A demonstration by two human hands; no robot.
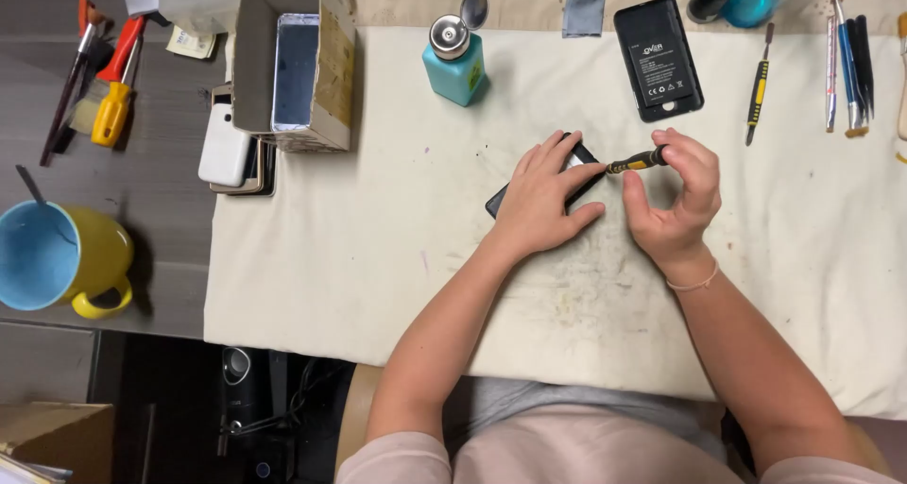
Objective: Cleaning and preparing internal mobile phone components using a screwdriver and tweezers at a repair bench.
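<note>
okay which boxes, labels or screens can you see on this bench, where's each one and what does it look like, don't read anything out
Cardboard box: top left of the cloth, open brown rectangle, shiny grey panel inside.
Black battery: top centre-right, flat rounded rectangle with a white printed label.
Small dark phone: centre, under the left hand, mostly hidden; the right hand holds a yellow-and-black screwdriver to it.
White phone: left of the box, stacked on others, back up.
</note>
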